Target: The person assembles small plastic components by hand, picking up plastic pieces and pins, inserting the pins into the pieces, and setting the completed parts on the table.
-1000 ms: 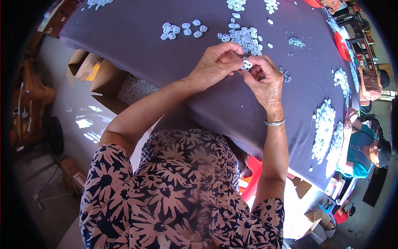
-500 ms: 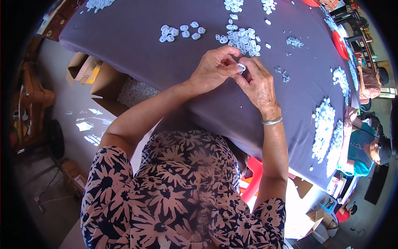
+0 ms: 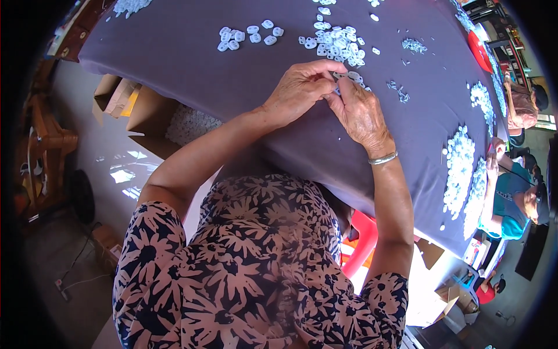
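Observation:
My left hand [image 3: 299, 90] and my right hand [image 3: 361, 110] meet fingertip to fingertip over a table draped in a grey-purple cloth [image 3: 192, 75]. Between the fingertips both hands pinch a small white plastic part [image 3: 338, 75], mostly hidden by the fingers. Just beyond the hands lies a pile of the same small white parts [image 3: 337, 41]. A smaller group of white parts [image 3: 247, 36] lies to the far left of it. A silver bracelet [image 3: 383, 158] circles my right wrist.
Tiny metal pieces [image 3: 414, 45] are scattered to the right. Long heaps of white parts [image 3: 459, 168] run along the table's right edge, where another person in a teal top [image 3: 508, 198] works. An open cardboard box of white parts [image 3: 186, 123] stands on the floor, left. A red stool [image 3: 363, 244] is below me.
Both hands have stayed joined and drifted slightly left and away over the cloth. The white part, visible between the fingers a second ago, is now mostly covered by them.

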The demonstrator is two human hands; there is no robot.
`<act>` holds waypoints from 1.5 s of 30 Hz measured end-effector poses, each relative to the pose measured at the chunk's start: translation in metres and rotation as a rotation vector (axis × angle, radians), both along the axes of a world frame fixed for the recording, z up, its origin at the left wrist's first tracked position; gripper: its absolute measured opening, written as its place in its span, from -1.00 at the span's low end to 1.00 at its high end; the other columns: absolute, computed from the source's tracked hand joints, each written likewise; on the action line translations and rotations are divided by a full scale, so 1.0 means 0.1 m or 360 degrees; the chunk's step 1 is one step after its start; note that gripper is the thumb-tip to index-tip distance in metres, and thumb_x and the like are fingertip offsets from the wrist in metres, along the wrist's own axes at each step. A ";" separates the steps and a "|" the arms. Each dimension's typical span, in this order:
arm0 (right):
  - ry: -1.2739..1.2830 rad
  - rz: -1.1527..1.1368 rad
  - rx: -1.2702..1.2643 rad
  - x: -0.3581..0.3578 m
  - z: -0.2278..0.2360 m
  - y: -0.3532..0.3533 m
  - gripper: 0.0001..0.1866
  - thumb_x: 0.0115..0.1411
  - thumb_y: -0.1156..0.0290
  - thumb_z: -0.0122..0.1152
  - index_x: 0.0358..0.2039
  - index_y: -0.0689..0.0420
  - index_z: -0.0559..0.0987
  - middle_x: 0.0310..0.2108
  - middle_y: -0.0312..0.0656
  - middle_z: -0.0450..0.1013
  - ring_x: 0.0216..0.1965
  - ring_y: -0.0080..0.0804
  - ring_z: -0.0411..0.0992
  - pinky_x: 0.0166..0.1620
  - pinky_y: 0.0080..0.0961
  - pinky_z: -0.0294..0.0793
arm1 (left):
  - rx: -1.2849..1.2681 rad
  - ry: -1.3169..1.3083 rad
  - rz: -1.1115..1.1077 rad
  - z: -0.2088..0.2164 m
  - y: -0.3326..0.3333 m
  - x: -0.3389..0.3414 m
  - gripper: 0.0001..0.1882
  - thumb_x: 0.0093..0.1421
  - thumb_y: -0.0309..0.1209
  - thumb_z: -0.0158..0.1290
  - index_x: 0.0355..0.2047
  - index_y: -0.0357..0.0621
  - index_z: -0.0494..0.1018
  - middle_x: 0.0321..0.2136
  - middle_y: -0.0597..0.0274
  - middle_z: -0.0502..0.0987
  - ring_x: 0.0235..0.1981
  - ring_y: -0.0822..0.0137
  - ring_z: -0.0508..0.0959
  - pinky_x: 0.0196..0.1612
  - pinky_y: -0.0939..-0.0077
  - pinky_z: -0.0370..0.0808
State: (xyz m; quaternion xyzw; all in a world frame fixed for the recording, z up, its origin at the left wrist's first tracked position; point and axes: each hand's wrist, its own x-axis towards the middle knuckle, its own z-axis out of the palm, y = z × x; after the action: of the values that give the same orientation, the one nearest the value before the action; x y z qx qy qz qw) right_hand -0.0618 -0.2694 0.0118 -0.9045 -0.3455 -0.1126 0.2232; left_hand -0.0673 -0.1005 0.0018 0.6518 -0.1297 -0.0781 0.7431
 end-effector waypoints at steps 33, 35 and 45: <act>0.0607 -0.0732 0.0754 0.31 0.07 -0.63 -0.91 0.10 0.46 0.25 -0.40 0.19 0.59 -0.54 -0.42 0.43 -0.46 -0.73 0.34 -0.38 -0.76 0.36 | 0.0985 -0.0953 0.1270 -0.05 0.81 0.59 -0.88 0.11 -0.50 0.06 -0.32 -0.08 0.51 -0.40 0.26 0.49 -0.40 0.38 0.53 -0.37 0.54 0.44; 0.0592 -0.0608 0.0722 0.29 0.07 -0.62 -0.93 0.09 0.49 0.25 -0.39 0.19 0.59 -0.52 -0.42 0.44 -0.46 -0.73 0.35 -0.38 -0.77 0.37 | 0.0771 -0.1029 0.1140 -0.10 0.69 0.58 -0.88 0.11 -0.50 0.07 -0.31 -0.10 0.51 -0.42 0.28 0.49 -0.42 0.42 0.51 -0.38 0.59 0.42; 0.0244 -0.0375 0.0546 0.29 0.03 -0.38 -0.89 0.05 0.57 0.24 -0.35 0.16 0.59 -0.44 -0.34 0.46 -0.46 -0.62 0.41 -0.36 -0.66 0.42 | -0.0081 0.0005 0.0429 0.15 0.21 0.14 -0.68 0.26 -0.20 -0.04 -0.50 -0.18 0.43 -0.78 0.34 0.35 -0.83 0.58 0.29 -0.81 0.68 0.15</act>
State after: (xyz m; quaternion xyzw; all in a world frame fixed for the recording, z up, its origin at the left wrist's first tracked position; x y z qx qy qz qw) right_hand -0.0327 -0.3077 0.0151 -0.8934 -0.1951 -0.1258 0.3847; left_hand -0.0533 -0.0798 0.0172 0.6442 -0.0416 0.0247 0.7633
